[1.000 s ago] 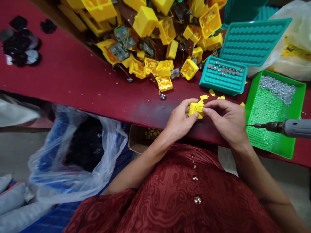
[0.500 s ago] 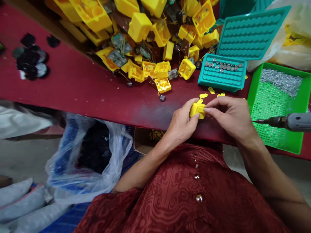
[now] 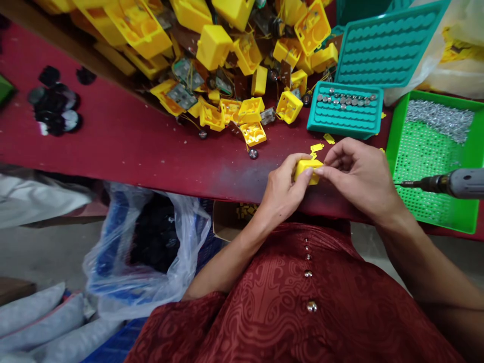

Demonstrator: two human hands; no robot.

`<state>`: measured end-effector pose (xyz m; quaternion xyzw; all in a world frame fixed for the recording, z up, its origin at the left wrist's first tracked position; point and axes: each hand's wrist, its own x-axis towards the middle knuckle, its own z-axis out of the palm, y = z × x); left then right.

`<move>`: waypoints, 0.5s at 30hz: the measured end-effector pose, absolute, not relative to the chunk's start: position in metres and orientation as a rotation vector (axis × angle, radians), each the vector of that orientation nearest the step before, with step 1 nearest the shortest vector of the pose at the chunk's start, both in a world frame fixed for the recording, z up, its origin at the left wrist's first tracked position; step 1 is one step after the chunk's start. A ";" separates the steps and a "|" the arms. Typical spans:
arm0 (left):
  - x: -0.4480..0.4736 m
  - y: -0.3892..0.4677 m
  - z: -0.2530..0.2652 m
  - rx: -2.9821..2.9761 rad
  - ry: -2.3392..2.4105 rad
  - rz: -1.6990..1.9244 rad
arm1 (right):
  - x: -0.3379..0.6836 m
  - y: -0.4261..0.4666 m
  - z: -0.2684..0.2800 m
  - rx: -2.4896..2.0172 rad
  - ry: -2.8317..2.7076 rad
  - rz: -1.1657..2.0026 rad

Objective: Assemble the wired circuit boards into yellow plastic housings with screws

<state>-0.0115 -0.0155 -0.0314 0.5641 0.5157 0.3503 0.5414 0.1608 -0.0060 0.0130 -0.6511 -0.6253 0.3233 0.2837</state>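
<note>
Above the table's front edge, my left hand (image 3: 284, 187) is closed around a small yellow plastic case (image 3: 305, 172), thumb on the near side and fingers behind. My right hand (image 3: 361, 176) pinches at the case's right edge with thumb and forefinger, its other fingers curled. Whether a small part sits between those fingertips is hidden. Just beyond the case lie small flat yellow tabs (image 3: 317, 147). Behind them is a teal tray (image 3: 345, 123) with rows of button cells (image 3: 353, 101).
Yellow housings (image 3: 215, 48) with wires and circuit boards are heaped at the back. At right, a power screwdriver (image 3: 454, 183) points left over a green basket (image 3: 476, 201) of screws (image 3: 440, 118). Black parts (image 3: 56, 103) lie far left; a plastic-lined blue crate (image 3: 109, 252) stands below.
My right hand's fingers have shifted slightly over the case's right edge, with the forefinger raised and more bent. My left hand keeps its hold. The view has shifted a little.
</note>
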 end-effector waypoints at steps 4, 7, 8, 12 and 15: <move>-0.011 -0.015 -0.037 1.077 1.121 0.831 | 0.159 -0.008 0.020 -1.693 -1.850 0.712; -0.013 -0.017 -0.037 0.908 1.020 0.852 | 0.162 -0.010 0.020 -1.643 -1.884 0.648; -0.014 -0.017 -0.036 0.885 1.002 0.861 | 0.164 -0.011 0.018 -1.634 -1.843 0.649; -0.017 -0.019 -0.030 0.863 0.983 0.876 | 0.170 -0.011 0.008 -1.613 -1.715 0.835; -0.017 -0.020 -0.030 0.918 0.976 0.856 | 0.172 -0.011 0.003 -1.604 -1.781 1.066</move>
